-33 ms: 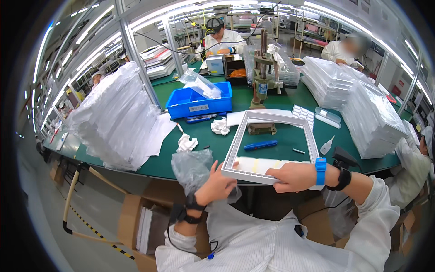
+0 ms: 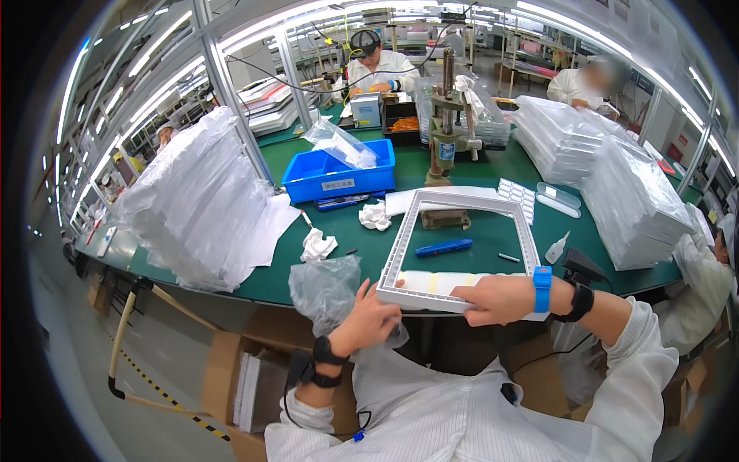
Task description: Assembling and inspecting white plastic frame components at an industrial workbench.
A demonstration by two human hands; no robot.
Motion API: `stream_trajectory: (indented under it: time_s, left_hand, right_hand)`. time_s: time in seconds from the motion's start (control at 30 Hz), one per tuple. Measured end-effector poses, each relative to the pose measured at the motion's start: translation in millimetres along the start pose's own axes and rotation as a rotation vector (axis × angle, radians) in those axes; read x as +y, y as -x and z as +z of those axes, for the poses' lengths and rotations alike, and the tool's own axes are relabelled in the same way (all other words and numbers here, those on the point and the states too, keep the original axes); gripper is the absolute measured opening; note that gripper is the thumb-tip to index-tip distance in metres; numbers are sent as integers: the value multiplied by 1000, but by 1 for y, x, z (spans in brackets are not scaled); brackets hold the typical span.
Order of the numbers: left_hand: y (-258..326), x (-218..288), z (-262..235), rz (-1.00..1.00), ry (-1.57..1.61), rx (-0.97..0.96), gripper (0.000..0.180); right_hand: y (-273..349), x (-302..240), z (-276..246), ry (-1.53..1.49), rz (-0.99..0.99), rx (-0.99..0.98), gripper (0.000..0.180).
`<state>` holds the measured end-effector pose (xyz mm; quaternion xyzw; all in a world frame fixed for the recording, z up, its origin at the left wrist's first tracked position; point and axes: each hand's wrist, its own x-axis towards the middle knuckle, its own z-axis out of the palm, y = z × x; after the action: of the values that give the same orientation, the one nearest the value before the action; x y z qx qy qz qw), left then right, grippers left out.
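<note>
Head view: green worktop [image 2: 477, 231] in a busy assembly hall. Your left hand [image 2: 375, 317] and right hand [image 2: 493, 299], each grip closed on its near rail, hold the large white rectangular plastic frame [image 2: 400, 254]; likely light, stiff, slightly flexible—grasp the rails.

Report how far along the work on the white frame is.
Done: the white rectangular frame lies unbagged on the green table. In hand: the left hand and right hand grip its near edge beside a clear plastic bag. Left: stacks of bagged white parts wait alongside.
</note>
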<state>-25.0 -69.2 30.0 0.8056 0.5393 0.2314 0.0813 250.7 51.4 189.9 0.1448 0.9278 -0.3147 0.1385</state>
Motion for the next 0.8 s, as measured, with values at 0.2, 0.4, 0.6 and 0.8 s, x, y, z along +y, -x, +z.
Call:
stream_trajectory:
  time_s: [0.2,0.4,0.6,0.8]
  left_hand:
    - [38,81,-50,-110,148,102,14]
    - [41,121,-108,-356,865,189,12]
    - [9,113,-131,-428,1101,507,21]
    - [6,107,-157,-496,914,519,38]
  right_hand:
    - [-29,66,13,51,-103,71,30]
    - [-14,64,50,326,-188,679,25]
    - [39,-17,114,164,-750,915,24]
    - [35,-9,130,272,-344,680,38]
